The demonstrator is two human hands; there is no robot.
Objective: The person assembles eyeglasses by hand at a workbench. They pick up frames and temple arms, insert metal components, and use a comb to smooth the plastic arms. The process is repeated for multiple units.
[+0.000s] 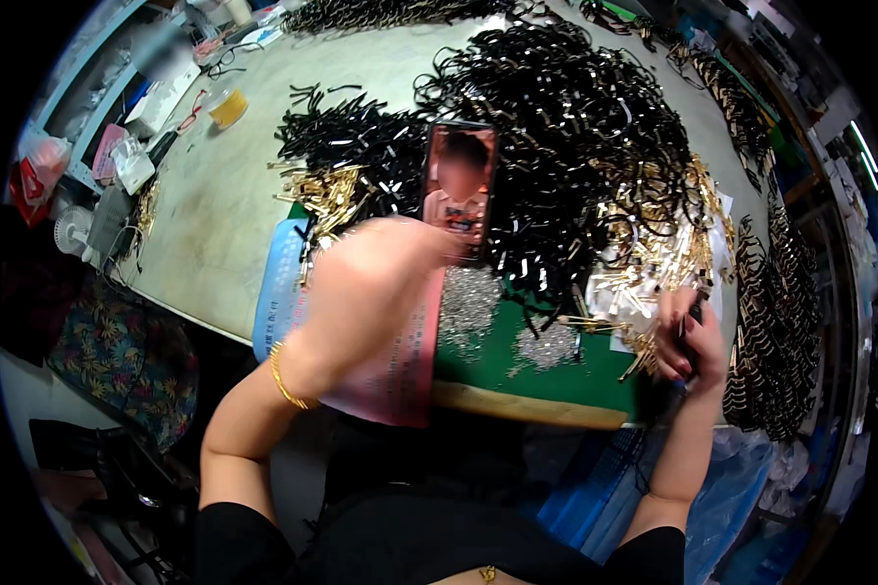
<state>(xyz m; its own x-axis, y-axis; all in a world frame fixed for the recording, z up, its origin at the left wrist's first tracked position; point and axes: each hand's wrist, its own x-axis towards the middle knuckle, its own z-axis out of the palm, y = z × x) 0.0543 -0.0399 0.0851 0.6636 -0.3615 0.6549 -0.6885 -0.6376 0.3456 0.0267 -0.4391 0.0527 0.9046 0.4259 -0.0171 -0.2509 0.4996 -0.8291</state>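
Note:
My left hand (pixel 380 271), blurred by motion and with a gold bracelet at the wrist, is raised over the front of the table. Its fingertips overlap the lower edge of an upright phone (pixel 461 200) whose screen shows a person; whether they touch it I cannot tell. My right hand (pixel 691 343) is curled at the right front, around a small dark thing I cannot make out. Beside it lie gold metal pieces (pixel 644 292) on white sheets. Small silvery parts lie in two heaps, one a larger heap (pixel 468 310), the other a smaller heap (pixel 546 345), on a green mat (pixel 498 378).
Tangled black straps with metal ends (pixel 556 107) cover the table's middle. More gold pieces (pixel 332 198) lie left of the phone. A yellow-filled tub (pixel 226 105) stands at the left, a small white fan (pixel 72 229) beyond the edge. Bundled straps (pixel 771 331) hang at the right.

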